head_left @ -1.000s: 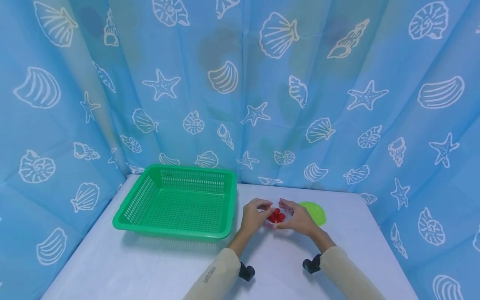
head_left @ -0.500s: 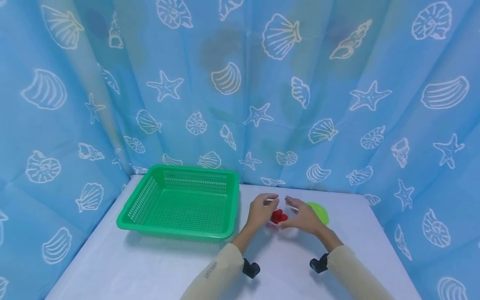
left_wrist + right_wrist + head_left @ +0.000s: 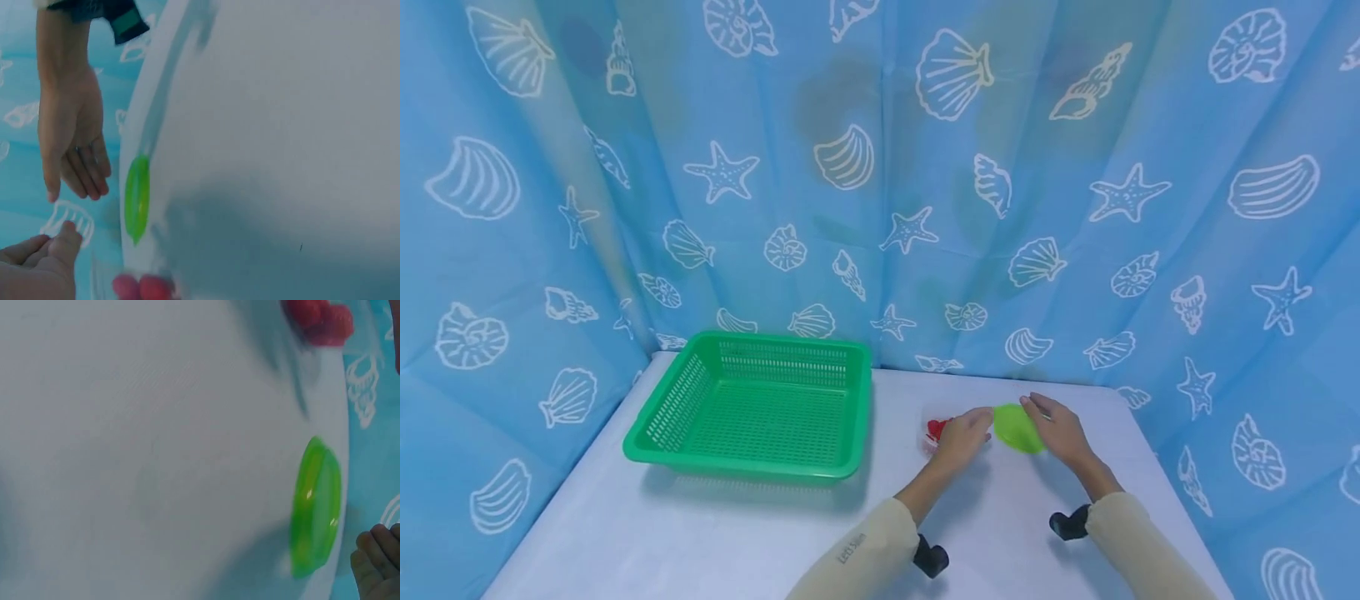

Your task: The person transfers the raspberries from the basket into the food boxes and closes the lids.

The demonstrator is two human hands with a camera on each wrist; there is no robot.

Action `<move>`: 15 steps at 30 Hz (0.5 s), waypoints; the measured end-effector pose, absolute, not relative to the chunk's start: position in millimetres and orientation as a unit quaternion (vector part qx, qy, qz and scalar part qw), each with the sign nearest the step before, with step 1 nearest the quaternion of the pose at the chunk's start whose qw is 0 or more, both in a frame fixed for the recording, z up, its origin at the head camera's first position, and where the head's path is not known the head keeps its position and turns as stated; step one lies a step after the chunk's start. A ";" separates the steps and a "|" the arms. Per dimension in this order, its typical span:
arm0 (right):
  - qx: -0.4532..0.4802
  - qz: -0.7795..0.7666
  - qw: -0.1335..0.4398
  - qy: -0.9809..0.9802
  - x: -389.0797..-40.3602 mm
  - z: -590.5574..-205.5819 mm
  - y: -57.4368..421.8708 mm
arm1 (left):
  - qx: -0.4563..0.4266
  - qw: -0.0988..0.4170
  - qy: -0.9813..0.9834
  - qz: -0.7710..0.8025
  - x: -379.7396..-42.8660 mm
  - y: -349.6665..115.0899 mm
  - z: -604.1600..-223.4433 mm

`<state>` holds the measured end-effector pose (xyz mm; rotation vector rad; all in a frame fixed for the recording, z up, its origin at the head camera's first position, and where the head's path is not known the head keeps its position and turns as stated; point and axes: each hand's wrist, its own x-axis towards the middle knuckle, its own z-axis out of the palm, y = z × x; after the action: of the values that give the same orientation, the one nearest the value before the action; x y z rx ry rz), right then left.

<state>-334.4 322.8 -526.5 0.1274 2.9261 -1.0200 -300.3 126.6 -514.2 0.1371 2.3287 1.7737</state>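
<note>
A round lime-green lid (image 3: pixel 1017 430) lies on the white table between my two hands, and the right wrist view shows the lid (image 3: pixel 316 509) with a raised rim. My left hand (image 3: pixel 961 442) hovers at its left side with nothing visible in its fingers. On the other side, my right hand (image 3: pixel 1063 431) has its fingers extended near the lid's edge; the left wrist view shows this right hand (image 3: pixel 72 128) apart from the lid. Left of the lid stands a clear container (image 3: pixel 927 446) holding small red rounded pieces (image 3: pixel 936 427), partly hidden by my left hand.
A large green plastic basket (image 3: pixel 859 417) with slotted walls stands on the left of the white table (image 3: pixel 722 533). Behind the table hangs a blue curtain (image 3: pixel 925 308) with white shell prints.
Both hands have left the clear container and moved right to either side of the green lid. The container and basket stay in place.
</note>
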 end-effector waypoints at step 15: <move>0.115 -0.356 0.044 0.926 -328.6 -552.4 356.8 | 0.028 0.151 0.789 0.594 -294.4 163.1 -541.5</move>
<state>-328.6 356.8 -552.4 0.3504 2.8323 -1.0878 -294.4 163.1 -541.5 0.0794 2.2668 1.7063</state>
